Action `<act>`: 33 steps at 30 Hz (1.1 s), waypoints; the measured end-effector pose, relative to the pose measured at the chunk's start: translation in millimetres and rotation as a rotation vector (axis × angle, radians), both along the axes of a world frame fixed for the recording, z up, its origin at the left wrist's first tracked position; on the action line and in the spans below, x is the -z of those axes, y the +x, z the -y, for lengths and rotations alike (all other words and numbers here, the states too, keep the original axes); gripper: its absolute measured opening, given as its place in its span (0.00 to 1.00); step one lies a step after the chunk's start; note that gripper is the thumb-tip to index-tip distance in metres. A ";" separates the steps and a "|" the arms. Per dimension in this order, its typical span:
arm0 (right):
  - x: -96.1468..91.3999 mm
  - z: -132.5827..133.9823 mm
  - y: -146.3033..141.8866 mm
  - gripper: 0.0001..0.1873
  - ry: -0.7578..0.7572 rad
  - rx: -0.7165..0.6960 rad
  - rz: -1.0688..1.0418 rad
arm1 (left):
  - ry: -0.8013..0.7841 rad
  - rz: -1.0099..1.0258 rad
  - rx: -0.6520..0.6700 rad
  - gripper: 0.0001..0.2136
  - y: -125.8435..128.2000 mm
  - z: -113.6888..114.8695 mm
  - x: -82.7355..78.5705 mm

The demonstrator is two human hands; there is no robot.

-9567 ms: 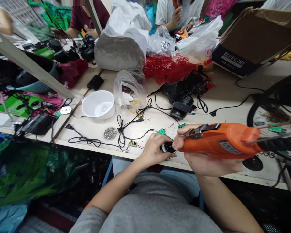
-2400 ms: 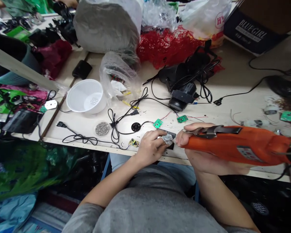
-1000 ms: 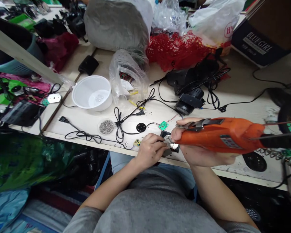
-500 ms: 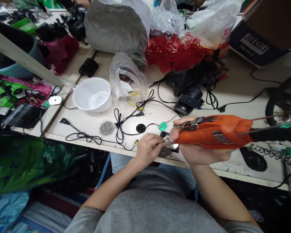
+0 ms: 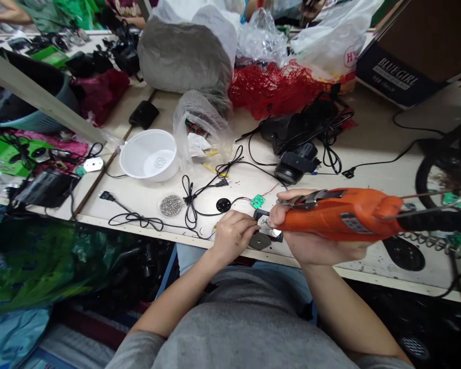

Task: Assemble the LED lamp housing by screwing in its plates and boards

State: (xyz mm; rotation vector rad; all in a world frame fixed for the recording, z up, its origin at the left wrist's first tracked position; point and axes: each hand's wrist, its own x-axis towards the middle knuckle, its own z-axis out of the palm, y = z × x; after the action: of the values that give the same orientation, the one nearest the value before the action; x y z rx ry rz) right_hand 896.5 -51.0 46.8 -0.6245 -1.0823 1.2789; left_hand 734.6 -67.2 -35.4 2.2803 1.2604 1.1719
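Observation:
My right hand [image 5: 297,238] wraps around the front of an orange handheld electric tool [image 5: 341,215], which has a metal clip on top and a black rear end with a thin rod. My left hand [image 5: 232,237] sits on the table edge, its fingertips on a small black and metal part [image 5: 268,228]. That part lies between my hands and is partly hidden by my fingers. Just below it lies a dark round disc [image 5: 260,241].
A green circuit board [image 5: 257,201] with thin wires, a black disc [image 5: 223,205], tangled black cords [image 5: 190,210], a dish of steel beads [image 5: 171,205] and a white bowl [image 5: 149,156] lie on the pale table. Behind are plastic bags, red netting and a black lamp. Co-workers' arms show at the far side.
The dark disc now lies below the small part, where earlier it was not visible. My left hand has eased slightly left, and the orange tool sits a little further left than a second ago.

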 end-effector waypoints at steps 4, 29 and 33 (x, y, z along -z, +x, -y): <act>6.7 -1.5 2.6 0.36 -0.003 -0.043 -0.032 | 0.007 0.031 -0.020 0.07 2.5 -0.5 2.2; 6.3 -0.9 3.7 0.37 -0.026 -0.063 -0.036 | 0.103 0.009 -0.066 0.06 -16.7 -10.6 -12.0; 6.9 0.3 4.2 0.33 -0.062 -0.031 -0.049 | 0.173 -0.036 -0.270 0.03 -64.7 -18.6 -24.8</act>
State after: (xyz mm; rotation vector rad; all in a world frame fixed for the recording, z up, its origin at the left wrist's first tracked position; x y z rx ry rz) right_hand 900.6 -51.3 40.0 -0.6217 -1.0189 1.3520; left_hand 669.9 -48.6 -10.5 2.3127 1.5768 1.3835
